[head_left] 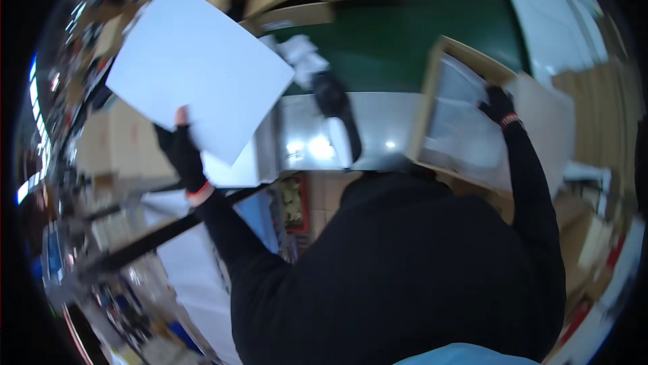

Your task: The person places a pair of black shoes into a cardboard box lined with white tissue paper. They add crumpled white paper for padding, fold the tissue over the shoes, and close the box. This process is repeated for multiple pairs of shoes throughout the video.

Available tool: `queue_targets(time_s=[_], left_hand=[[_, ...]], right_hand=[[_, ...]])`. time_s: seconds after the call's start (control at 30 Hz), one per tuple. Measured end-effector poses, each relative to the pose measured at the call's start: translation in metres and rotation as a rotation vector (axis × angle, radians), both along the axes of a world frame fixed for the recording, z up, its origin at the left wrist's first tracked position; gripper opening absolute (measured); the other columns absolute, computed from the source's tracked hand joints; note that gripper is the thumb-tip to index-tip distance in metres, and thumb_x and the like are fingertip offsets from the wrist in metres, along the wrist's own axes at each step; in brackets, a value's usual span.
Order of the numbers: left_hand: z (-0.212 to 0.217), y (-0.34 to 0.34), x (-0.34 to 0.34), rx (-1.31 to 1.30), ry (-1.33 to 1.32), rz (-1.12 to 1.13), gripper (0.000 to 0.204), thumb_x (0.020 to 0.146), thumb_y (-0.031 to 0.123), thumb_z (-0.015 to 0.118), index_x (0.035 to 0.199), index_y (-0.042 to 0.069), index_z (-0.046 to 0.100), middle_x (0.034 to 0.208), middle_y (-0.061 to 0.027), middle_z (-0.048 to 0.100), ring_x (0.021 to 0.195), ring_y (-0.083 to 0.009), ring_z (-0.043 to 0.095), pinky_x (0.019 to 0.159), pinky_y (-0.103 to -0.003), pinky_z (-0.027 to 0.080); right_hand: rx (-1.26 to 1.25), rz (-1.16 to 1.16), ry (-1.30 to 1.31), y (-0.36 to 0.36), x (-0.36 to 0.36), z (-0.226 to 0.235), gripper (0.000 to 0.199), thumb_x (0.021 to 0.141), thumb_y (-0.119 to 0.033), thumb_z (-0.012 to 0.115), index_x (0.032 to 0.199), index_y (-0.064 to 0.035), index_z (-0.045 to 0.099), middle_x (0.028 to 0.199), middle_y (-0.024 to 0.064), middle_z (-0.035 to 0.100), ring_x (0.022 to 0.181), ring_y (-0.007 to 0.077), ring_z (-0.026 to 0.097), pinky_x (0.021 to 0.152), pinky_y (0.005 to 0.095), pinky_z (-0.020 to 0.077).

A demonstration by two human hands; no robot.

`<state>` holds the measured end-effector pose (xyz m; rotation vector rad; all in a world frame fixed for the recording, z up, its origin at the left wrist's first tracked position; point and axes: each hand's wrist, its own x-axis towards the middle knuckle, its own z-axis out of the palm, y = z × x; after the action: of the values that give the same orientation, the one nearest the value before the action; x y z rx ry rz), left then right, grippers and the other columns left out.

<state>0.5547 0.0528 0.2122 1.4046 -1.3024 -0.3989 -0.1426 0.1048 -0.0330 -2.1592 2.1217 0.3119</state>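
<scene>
Black sleeves (pixel 378 264); left hand (pixel 181 152) holds white sheet (pixel 199 68); right hand (pixel 498 103) in box (pixel 459 119).

The scene was dim overall, with a black ring round the fisheye view and straight edges bowed toward the rim. Overhead light glared in small white spots on the metal table (pixel 378 129), and the white sheet (pixel 202 68) shone brightest. Motion blur smeared nearly everything — the edges worst.
</scene>
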Motion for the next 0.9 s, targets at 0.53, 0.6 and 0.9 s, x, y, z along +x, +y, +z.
queue_targets(time_s=[0.53, 0.6, 0.9], left_hand=[[-0.171, 0.047, -0.427, 0.342, -0.212, -0.943, 0.083, 0.081, 0.011, 0.067, 0.148, 0.005, 0.018, 0.113, -0.0302, 0.059, 0.107, -0.0427, 0.059, 0.087, -0.042, 0.049], [-0.172, 0.049, -0.434, 0.266, -0.155, -0.914, 0.083, 0.081, 0.011, 0.067, 0.148, 0.007, 0.018, 0.107, -0.0290, 0.062, 0.100, -0.0428, 0.062, 0.085, -0.043, 0.050], [-0.131, 0.039, -0.399, 0.016, -0.760, -0.727, 0.090, 0.075, 0.033, 0.073, 0.144, -0.002, 0.028, 0.108, -0.0159, 0.057, 0.094, -0.0301, 0.056, 0.081, -0.041, 0.044]], right_hand=[[-0.644, -0.626, -0.157, 0.231, -0.097, 0.084, 0.061, 0.090, -0.038, 0.062, 0.137, -0.0052, 0.043, 0.136, 0.0183, 0.048, 0.130, 0.0348, 0.041, 0.108, 0.0480, 0.0292], [-0.674, -0.692, -0.191, 0.243, -0.108, 0.080, 0.064, 0.088, -0.039, 0.064, 0.134, 0.0016, 0.044, 0.132, 0.0232, 0.049, 0.123, 0.0373, 0.047, 0.103, 0.0417, 0.0369], [-0.462, -0.995, -0.256, 0.254, -0.162, 0.022, 0.082, 0.083, -0.060, 0.059, 0.143, -0.0083, 0.040, 0.138, 0.0205, 0.049, 0.125, 0.0379, 0.048, 0.104, 0.0427, 0.0375]])
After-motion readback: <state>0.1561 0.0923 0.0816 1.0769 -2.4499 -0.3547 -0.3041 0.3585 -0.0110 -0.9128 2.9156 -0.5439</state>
